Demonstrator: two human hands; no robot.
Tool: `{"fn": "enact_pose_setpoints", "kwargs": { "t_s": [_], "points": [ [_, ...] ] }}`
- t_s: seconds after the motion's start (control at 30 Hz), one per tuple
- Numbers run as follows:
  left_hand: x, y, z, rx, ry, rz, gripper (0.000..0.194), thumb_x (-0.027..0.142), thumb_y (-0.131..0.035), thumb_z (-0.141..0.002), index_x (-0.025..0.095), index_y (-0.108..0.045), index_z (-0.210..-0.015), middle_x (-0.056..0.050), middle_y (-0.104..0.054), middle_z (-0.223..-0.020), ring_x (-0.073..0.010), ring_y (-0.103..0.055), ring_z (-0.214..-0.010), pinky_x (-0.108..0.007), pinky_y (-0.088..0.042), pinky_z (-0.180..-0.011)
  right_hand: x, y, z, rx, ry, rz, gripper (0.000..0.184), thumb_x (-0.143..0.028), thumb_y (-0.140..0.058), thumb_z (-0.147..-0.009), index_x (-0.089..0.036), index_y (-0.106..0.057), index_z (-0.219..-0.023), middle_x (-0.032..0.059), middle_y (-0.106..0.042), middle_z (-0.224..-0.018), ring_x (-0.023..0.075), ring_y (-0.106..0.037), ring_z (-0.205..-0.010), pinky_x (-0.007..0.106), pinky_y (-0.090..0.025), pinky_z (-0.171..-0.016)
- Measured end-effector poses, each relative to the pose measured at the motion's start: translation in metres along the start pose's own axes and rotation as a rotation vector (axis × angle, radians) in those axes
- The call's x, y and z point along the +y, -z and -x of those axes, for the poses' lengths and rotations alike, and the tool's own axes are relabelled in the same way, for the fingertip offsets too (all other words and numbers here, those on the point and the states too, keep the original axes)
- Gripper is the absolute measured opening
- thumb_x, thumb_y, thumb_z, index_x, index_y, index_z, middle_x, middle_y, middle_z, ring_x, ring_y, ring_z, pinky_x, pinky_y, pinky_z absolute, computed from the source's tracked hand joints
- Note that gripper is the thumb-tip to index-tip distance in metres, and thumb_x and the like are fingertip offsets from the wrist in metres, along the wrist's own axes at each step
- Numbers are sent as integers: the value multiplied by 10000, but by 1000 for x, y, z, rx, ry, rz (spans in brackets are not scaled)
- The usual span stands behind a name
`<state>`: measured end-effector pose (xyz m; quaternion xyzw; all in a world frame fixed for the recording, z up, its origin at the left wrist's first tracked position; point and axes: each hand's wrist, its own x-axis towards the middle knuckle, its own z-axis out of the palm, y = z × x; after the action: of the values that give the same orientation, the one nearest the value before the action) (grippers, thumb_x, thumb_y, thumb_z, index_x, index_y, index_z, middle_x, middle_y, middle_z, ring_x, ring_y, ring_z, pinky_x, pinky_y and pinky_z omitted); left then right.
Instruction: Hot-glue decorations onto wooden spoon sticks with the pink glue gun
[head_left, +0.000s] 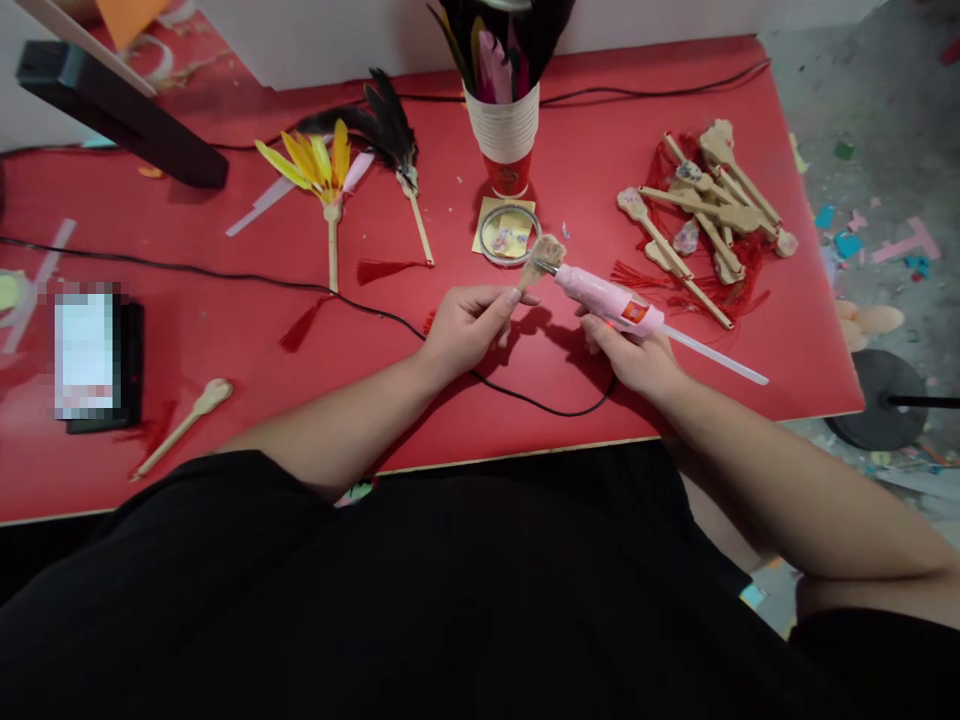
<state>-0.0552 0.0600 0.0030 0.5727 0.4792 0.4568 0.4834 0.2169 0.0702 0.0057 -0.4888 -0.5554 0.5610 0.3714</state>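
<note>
In the middle of the red table, my left hand [472, 325] pinches the handle of a small wooden fan frame [546, 257], its rounded head tilted up to the right. My right hand [634, 350] is closed round a pink hot glue gun [604, 298]. The gun's metal nozzle meets or nearly meets the fan frame's head. A clear glue stick [716, 355] juts from the gun's back end. Just beyond my hands lies a clear round ring [487, 232] over a yellow paper square [482, 248].
A stack of paper cups [504, 125] holds feathers at the back. Several tasselled wooden pieces [705, 215] lie heaped at right. Left are a yellow feather fan [332, 240], a black feather fan [418, 215], a wooden piece [187, 425] and a phone [86, 350]. A black cord [262, 278] crosses the table.
</note>
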Motion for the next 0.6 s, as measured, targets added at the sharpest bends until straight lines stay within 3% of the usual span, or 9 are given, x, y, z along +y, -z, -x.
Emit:
{"fn": "enact_pose_setpoints", "kwargs": {
  "t_s": [0.27,0.43,0.6],
  "points": [
    [-2,-1,-2,32,-31,-3,650,799,-734,-1074,189,-956,-1027,28,-574,-495,-125,-551,-485,-294,-533,-635,-5,4,1,55,92,106,324,-570,-979,-945,-304,-796,-967,31,-743,-905,247,-708,-872,388,-602,-752],
    [-5,-1,-3,43,-20,-5,627,793,-756,-1062,198,-947,-1001,36,-548,-482,-129,-550,-487,-294,-515,-622,-9,5,1,48,86,108,331,-576,-985,-937,-311,-804,-1016,37,-746,-912,263,-725,-892,393,-615,-751],
    [-7,0,-4,41,-36,0,679,839,-741,-1049,196,-951,-990,47,-507,-456,-109,-487,-454,-274,-455,-574,-4,7,-1,26,141,187,377,-661,-907,-1005,-298,-807,-1019,49,-781,-973,263,-740,-934,420,-661,-859]
  ]
}}
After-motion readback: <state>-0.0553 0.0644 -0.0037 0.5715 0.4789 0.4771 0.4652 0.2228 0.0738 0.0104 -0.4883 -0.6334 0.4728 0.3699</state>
